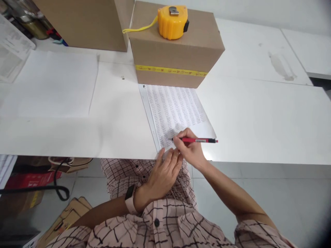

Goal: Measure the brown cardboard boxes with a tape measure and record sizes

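My right hand (190, 150) pinches a red pen (198, 140), its tip down on a printed sheet of small numbers (176, 110) near the sheet's lower left. My left hand (162, 174), with a watch on the wrist, lies at the table's front edge, its fingers stretched flat on the sheet's bottom edge beside the right hand. A brown cardboard box (176, 51) with a yellow tape band stands on the top of the sheet. A yellow tape measure (172, 21) rests on the box.
A taller cardboard box (88, 22) stands at the back left. Blank white sheets (54, 84) lie on the white table (258, 113) to the left. Jars and papers are at the far left corner. Boxes, a bag and a black cable lie on the floor below.
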Demonstrator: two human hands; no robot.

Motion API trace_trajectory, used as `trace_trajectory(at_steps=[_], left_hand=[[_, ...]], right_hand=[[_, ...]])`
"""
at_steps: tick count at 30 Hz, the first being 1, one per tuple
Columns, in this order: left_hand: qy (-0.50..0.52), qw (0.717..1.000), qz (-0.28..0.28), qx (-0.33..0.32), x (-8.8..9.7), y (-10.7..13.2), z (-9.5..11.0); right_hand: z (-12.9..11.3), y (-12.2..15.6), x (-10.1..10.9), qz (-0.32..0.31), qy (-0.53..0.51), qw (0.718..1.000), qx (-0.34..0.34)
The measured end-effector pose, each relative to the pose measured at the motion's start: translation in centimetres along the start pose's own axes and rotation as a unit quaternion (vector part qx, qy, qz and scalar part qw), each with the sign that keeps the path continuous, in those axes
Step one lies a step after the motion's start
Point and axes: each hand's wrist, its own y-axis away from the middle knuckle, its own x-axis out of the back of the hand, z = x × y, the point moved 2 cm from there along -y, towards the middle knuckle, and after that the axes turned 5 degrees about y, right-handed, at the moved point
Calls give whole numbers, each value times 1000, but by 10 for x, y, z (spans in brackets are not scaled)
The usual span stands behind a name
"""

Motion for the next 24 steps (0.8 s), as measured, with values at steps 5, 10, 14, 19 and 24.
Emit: trace_trajectory(at_steps=[5,10,14,19,24], left_hand=[[62,996,58,1,-2,5,-6],[66,996,67,6,-1,8,-8],[71,995,72,8,1,10,-9],[78,995,55,1,0,13,-10],[83,995,59,-2,-2,14,-10]], right_hand=[[-3,20,-13,9,77,997,14],[-2,21,-13,16,112,994,9],[-2,23,-12,25,107,994,9],[-1,24,-11,17,129,992,5],[0,23,-12,23,150,988,10]])
